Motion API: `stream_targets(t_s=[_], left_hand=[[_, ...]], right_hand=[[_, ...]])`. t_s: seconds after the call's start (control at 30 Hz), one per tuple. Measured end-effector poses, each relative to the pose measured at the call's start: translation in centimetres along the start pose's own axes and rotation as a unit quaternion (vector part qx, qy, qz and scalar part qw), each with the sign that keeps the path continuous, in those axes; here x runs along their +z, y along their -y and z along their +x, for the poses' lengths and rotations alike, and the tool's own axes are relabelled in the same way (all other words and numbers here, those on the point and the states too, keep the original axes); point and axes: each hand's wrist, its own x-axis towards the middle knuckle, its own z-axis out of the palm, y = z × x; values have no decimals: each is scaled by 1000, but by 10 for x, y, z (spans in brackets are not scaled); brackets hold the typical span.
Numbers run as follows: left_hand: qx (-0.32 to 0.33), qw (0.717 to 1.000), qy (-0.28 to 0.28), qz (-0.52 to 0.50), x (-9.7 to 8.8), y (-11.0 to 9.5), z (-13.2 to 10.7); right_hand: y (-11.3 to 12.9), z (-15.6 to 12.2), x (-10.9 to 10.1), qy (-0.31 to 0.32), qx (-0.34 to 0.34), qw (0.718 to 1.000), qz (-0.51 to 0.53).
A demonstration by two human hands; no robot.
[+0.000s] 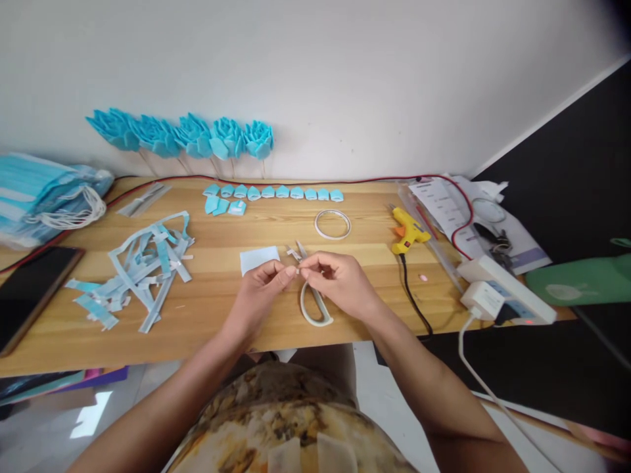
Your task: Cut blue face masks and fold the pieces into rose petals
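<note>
My left hand and my right hand meet over the table, thumbs and fingers pinched together. A tiny white piece shows between the fingertips; it is too small to name. Under my right hand lie scissors with pale handles, blades pointing toward the wall. Partly behind my left hand is a flat light-blue fabric piece. A narrow roll of tape rests just beyond my right hand. Farther back, folded blue petals form a row, with a few more petals in front.
Blue flowers on stems lean along the wall. Fabric scraps, a phone and packed face masks occupy the left. Rightward are a yellow glue gun, papers, a power strip and a green bottle.
</note>
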Motion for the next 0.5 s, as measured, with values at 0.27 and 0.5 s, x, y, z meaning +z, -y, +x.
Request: stream_targets(t_s=[0.27, 0.5], left_hand=[[110, 983, 66, 130, -6, 14, -11], [363, 839, 171, 367, 2, 33, -24]], right_hand=[[-6, 9, -29, -76, -62, 977, -188], [-31, 32, -35, -27, -197, 884, -422]])
